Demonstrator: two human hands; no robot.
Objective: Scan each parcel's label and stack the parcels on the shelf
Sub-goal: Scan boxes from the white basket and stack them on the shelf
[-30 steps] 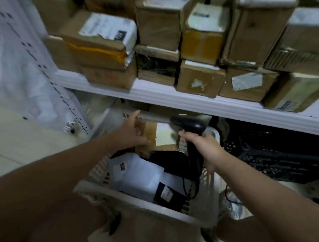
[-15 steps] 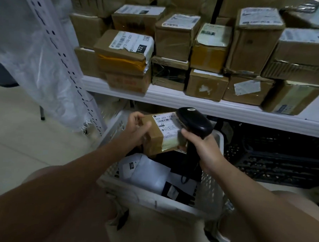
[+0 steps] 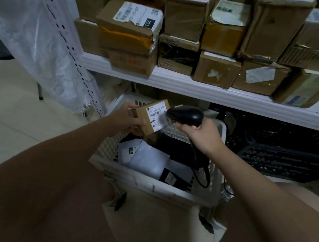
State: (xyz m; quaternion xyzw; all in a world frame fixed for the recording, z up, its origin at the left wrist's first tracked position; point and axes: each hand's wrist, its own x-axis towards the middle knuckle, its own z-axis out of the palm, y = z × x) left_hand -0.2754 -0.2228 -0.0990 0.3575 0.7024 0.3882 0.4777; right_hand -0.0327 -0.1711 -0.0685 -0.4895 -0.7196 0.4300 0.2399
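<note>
Crammed shelf [image 3: 184, 85], mid-scan.
Left hand [image 3: 125, 119] grips parcel [image 3: 143, 118], right hand [image 3: 204, 136] clamps scanner [image 3: 187, 113]; that close, I risk a misread.

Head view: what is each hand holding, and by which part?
The left hand grips the small cardboard parcel by its left end; the right hand grips the black barcode scanner by its handle.

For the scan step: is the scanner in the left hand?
No, the right hand grips the barcode scanner; the left hand holds the cardboard parcel.
</note>
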